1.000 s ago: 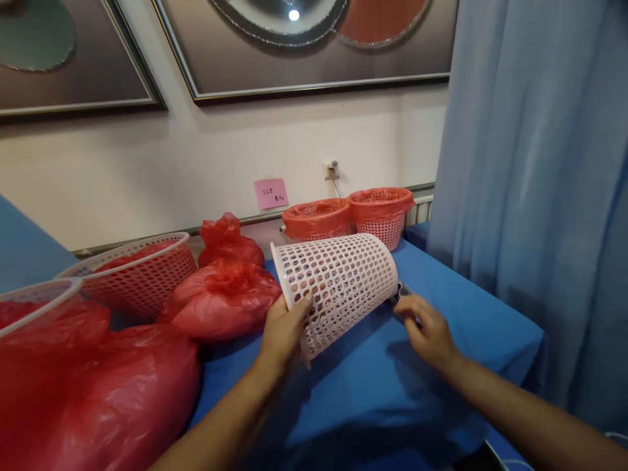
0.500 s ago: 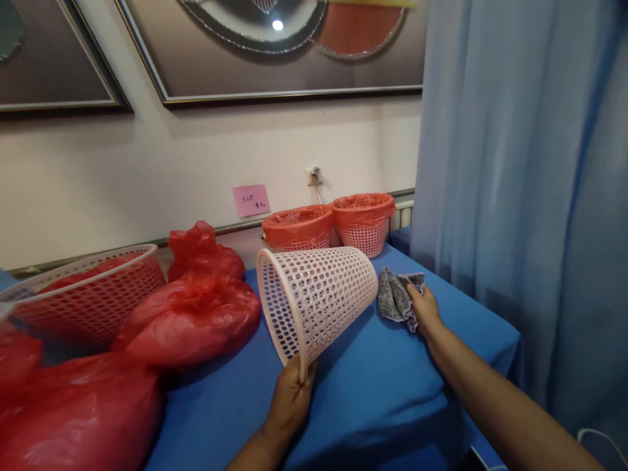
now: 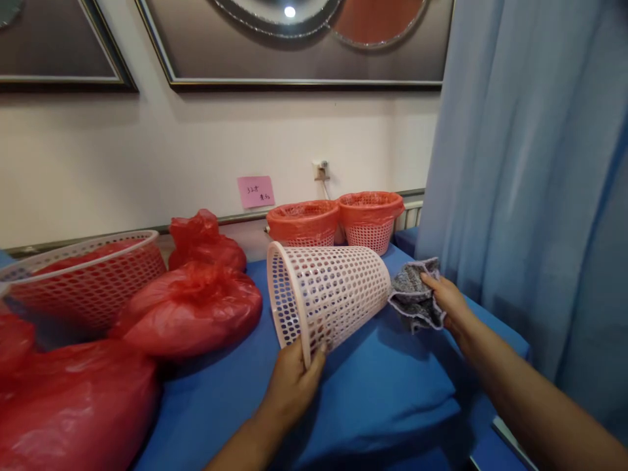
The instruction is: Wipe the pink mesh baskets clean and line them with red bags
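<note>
My left hand point(image 3: 294, 379) grips the rim of a white perforated plastic basket point(image 3: 328, 291). The basket is tipped on its side above the blue table cover point(image 3: 392, 392), with its mouth toward me and to the left. My right hand point(image 3: 449, 301) is closed on a grey cloth point(image 3: 415, 301) and holds it against the basket's bottom end.
Tied red plastic bags point(image 3: 191, 307) lie left of the basket. A wide white basket with a red liner point(image 3: 83, 275) stands at the far left. Two lined baskets point(image 3: 338, 222) stand by the wall. A blue curtain point(image 3: 530, 196) hangs on the right.
My right hand has picked up the grey cloth and brought it to the basket's bottom. My left hand shifted along the rim and the basket's mouth turned toward me.
</note>
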{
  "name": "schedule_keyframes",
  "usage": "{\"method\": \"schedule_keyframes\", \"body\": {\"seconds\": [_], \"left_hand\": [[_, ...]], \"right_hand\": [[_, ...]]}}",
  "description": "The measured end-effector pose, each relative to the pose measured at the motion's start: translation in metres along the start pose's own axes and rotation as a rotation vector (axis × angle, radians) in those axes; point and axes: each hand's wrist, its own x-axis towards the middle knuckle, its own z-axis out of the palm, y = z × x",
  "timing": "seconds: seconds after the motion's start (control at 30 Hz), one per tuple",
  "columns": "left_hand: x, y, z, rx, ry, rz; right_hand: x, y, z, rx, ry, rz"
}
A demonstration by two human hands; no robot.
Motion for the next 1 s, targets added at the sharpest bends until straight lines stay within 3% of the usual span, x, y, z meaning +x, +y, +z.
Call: {"method": "schedule_keyframes", "body": {"seconds": [0.1, 0.2, 0.3, 0.4, 0.5, 0.57, 0.7, 0.8, 0.93, 1.0], "left_hand": [[0.011, 0.002, 0.002, -0.175, 0.178, -0.064], [0.012, -0.012, -0.001, -0.176, 0.256, -0.028], [0.003, -0.035, -0.002, -0.089, 0.226, 0.03], [-0.007, -0.056, 0.0, -0.015, 0.141, 0.074], [-0.013, -0.067, 0.002, 0.043, 0.072, 0.121], [-0.014, -0.068, 0.003, 0.095, 0.035, 0.136], [-0.018, -0.057, -0.002, 0.213, -0.107, 0.07], [-0.022, -0.036, -0.006, 0.259, -0.156, 0.024], [-0.012, 0.015, 0.005, 0.05, -0.054, 0.051], [0.003, 0.041, 0.015, -0.147, -0.006, 0.033]], "right_hand": [[0.01, -0.007, -0.014, -0.172, -0.099, 0.0], [0.011, -0.007, -0.025, -0.411, -0.124, -0.061], [-0.008, 0.003, -0.022, -0.588, -0.173, -0.124], [-0.04, 0.021, -0.001, -0.903, -0.213, -0.176], [-0.064, 0.031, 0.016, -1.266, -0.196, -0.189], [-0.067, 0.032, 0.017, -1.351, -0.176, -0.152], [-0.052, 0.028, 0.003, -1.353, -0.191, -0.158], [-0.044, 0.02, 0.002, -1.128, -0.115, -0.255], [-0.058, -0.019, 0.032, -0.639, 0.08, -0.484], [-0.074, -0.047, 0.053, -0.512, 0.101, -0.641]]}}
